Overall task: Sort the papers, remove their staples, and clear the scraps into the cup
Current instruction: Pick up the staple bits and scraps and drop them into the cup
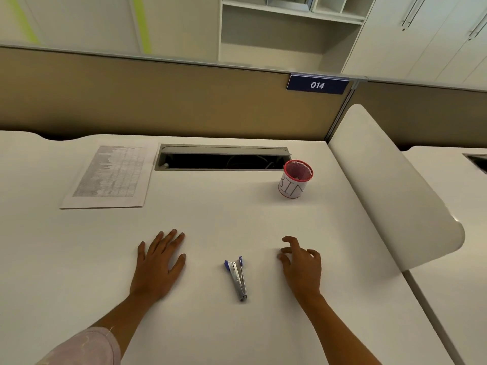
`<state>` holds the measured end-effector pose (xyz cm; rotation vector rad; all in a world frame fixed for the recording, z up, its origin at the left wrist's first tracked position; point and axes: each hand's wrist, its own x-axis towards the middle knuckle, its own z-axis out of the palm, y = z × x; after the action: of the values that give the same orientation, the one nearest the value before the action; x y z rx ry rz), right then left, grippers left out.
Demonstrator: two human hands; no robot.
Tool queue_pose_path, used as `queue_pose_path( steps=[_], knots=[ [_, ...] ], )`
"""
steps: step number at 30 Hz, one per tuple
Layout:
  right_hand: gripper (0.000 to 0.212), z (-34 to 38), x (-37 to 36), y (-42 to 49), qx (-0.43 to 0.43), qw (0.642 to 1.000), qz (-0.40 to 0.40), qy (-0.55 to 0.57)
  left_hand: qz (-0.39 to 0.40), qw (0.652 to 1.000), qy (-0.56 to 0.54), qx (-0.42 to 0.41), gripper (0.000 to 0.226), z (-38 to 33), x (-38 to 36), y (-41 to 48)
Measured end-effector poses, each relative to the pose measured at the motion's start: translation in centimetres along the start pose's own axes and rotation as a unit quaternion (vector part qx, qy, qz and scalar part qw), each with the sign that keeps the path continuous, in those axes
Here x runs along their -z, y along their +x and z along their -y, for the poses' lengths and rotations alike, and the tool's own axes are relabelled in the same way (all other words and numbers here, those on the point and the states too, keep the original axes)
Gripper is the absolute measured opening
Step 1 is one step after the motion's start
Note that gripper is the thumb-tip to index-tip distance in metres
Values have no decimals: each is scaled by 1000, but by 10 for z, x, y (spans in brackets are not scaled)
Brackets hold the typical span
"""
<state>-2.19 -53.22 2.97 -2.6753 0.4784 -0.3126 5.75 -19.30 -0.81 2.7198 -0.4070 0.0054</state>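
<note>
an office cubicle: tan partition (184, 101), numbered desk plate (317, 85), white cabinets (421, 35)

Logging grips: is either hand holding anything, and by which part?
Nothing is held. The left hand lies flat on the desk, the right hand loosely curled and empty; the staple remover lies untouched between them.

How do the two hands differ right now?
The left hand lies flat with straight fingers; the right hand is arched, with its fingers loosely curled. The left hand's fingers lie close together; the right hand's are more spread. The left hand's arm shows a pale sleeve; the right hand's arm is bare in view. Both hold nothing and flank the staple remover on the desk.
</note>
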Motion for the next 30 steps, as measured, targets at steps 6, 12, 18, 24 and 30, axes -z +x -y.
queue_pose_path(
  steps=[6, 12, 18, 24, 30],
  knots=[
    [24, 20, 1, 13, -44, 998, -1, -47, 1, 1000, 1, 4, 57, 0, 0, -1],
    [31, 36, -7, 16, -76, 991, -5, -113, -1, 1000, -6, 2, 58, 0, 0, -1],
    [46, 29, -28, 3, -15, 990, -38, -136, 1, 1000, -2, 3, 58, 2, -1, 0],
    [33, 13, -12, 5, -29, 998, -20, 52, 0, 1000, -5, 3, 58, 2, -2, 0],
    [15, -2, 2, 10, 28, 999, -24, 6, -3, 1000, -5, 2, 59, 2, -2, 0]
  ],
)
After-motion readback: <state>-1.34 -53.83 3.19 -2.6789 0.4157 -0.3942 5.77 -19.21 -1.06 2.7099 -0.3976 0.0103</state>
